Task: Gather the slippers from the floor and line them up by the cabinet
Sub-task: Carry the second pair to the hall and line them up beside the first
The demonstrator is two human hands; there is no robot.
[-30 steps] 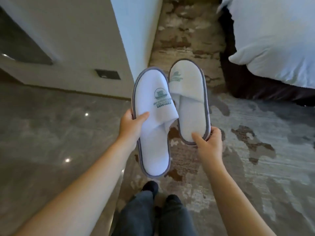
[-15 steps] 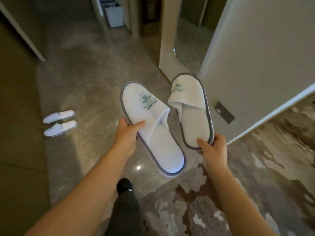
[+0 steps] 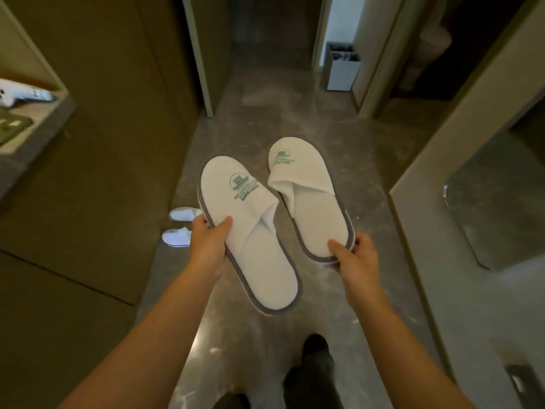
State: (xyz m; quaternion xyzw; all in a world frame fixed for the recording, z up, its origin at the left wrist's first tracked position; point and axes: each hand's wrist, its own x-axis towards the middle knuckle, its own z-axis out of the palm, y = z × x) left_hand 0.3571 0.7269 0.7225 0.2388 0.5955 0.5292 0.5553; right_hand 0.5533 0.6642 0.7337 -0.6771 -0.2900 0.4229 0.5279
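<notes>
I hold two white slippers with grey edging and a green logo above the floor. My left hand [image 3: 208,242] grips the left slipper [image 3: 250,231] at its side edge. My right hand [image 3: 354,255] pinches the heel of the right slipper [image 3: 309,199]. Two more white slippers lie side by side on the stone floor against the brown cabinet [image 3: 97,172]: the farther floor slipper [image 3: 184,214] and the nearer floor slipper [image 3: 176,237], both partly hidden behind my left hand and the held slipper.
A narrow stone-floored hallway [image 3: 265,113] runs ahead between the cabinet on the left and a grey wall [image 3: 460,261] on the right. A grey bin [image 3: 343,67] stands at the far end. A shelf [image 3: 35,119] with small items is at upper left. My feet [image 3: 315,346] are below.
My view has swung from the carpeted bedroom into the hallway. The two floor slippers by the cabinet have come closer to centre. Both hands keep the same hold on their slippers.
</notes>
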